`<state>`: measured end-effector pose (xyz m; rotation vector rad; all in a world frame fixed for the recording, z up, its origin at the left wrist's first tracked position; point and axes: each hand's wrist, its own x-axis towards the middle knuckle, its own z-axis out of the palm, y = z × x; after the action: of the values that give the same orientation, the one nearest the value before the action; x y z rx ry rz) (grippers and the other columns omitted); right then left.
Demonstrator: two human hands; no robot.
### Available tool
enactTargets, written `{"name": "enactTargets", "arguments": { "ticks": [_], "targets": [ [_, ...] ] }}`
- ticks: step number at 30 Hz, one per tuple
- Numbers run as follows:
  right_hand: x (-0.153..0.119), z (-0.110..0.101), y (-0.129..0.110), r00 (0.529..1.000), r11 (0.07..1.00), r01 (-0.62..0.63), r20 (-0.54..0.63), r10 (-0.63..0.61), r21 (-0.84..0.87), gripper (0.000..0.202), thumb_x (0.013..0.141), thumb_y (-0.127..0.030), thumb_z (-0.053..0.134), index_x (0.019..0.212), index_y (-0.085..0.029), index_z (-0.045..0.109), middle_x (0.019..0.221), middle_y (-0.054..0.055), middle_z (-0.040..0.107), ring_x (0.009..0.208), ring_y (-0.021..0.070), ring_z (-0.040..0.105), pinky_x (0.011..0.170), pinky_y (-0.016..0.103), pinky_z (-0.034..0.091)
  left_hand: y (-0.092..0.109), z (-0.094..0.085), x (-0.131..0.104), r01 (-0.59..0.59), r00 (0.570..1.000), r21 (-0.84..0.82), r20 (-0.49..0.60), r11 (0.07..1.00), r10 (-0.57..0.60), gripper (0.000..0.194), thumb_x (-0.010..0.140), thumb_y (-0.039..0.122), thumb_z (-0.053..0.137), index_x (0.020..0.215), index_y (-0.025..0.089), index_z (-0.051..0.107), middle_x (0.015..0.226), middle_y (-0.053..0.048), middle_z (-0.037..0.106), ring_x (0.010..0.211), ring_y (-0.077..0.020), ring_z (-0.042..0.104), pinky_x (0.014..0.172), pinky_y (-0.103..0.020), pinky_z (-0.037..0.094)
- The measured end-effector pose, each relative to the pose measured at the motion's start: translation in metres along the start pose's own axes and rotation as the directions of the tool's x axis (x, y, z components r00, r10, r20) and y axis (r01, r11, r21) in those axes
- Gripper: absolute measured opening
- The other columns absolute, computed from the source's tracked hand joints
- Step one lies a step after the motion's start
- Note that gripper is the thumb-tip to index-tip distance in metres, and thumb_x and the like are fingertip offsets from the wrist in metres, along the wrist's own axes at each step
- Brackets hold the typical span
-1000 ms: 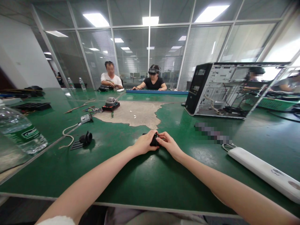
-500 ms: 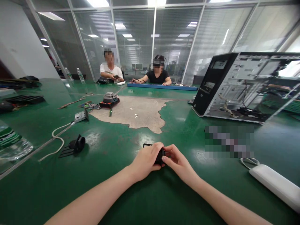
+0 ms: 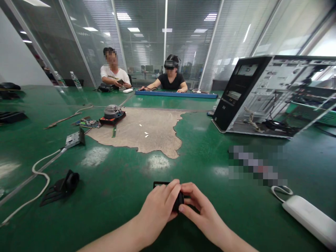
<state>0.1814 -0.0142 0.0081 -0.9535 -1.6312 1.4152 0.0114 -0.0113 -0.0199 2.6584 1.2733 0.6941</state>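
Observation:
A small black part (image 3: 179, 202) is between my two hands, low in the middle of the view, over the green table. My left hand (image 3: 159, 206) is wrapped over it from the left, hiding most of it; a thin black frame-like edge shows beyond the knuckles. On the right end of the part, my right hand (image 3: 201, 210) pinches with thumb and fingertips. A black bracket with a round ring (image 3: 69, 182) lies on the table to the left of my hands.
An open computer case (image 3: 240, 94) stands at the right, with a white power strip (image 3: 309, 217) nearer. A motor-like unit (image 3: 112, 113) and circuit board (image 3: 88, 122) lie back left. Two people sit across the green table (image 3: 118, 175) behind a long blue bar (image 3: 175, 94).
The view has shifted, so my hands and the black part appear lower in it. Both hands keep hold of the part. The bottle at the left edge has nearly left the view.

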Motion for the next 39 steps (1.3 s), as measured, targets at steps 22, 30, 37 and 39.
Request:
{"name": "enactTargets", "arguments": {
  "ticks": [22,30,37,39],
  "targets": [
    [-0.012,0.005,0.002,0.998,0.995,0.052,0.040,-0.055,0.083,0.025,0.074,-0.027,0.060,0.092,-0.022,0.044,0.088,0.001,0.053,0.082,0.0136,0.056,0.072,0.029,0.050,0.021,-0.018,-0.004,0.047,0.998,-0.033,-0.028,0.998,-0.048,0.064,0.069,0.019,0.062,0.120,0.023,0.024,0.118,-0.008,0.046,0.097,-0.0247,0.054,0.079,-0.038,0.045],
    [-0.005,0.003,0.005,0.998,0.998,0.056,-0.009,-0.056,0.026,0.034,0.068,-0.028,0.064,0.094,-0.021,0.044,0.093,0.003,0.053,0.084,0.0158,0.056,0.072,0.032,0.049,0.018,-0.022,-0.001,0.036,0.999,-0.045,-0.019,0.998,-0.037,0.057,0.069,0.028,0.063,0.115,0.021,0.030,0.111,-0.007,0.049,0.091,-0.0238,0.054,0.075,-0.035,0.045],
    [-0.006,-0.002,-0.001,0.991,0.998,0.053,0.119,-0.057,0.033,0.035,0.065,-0.029,0.068,0.089,-0.022,0.043,0.090,0.001,0.055,0.084,0.0143,0.056,0.077,0.033,0.046,0.019,-0.022,-0.001,0.022,1.000,-0.035,-0.019,0.999,-0.023,0.059,0.069,0.026,0.063,0.116,0.022,0.028,0.112,-0.006,0.048,0.093,-0.0242,0.054,0.077,-0.036,0.045],
    [-0.006,-0.003,-0.002,0.990,0.997,0.056,0.128,-0.061,0.045,0.034,0.066,-0.032,0.067,0.087,-0.022,0.043,0.087,-0.001,0.055,0.081,0.0134,0.056,0.075,0.031,0.047,0.018,-0.021,-0.001,0.013,1.000,-0.037,-0.026,0.999,-0.014,0.058,0.069,0.026,0.063,0.116,0.022,0.029,0.113,-0.007,0.048,0.093,-0.0242,0.054,0.076,-0.036,0.045]
  ]
}}
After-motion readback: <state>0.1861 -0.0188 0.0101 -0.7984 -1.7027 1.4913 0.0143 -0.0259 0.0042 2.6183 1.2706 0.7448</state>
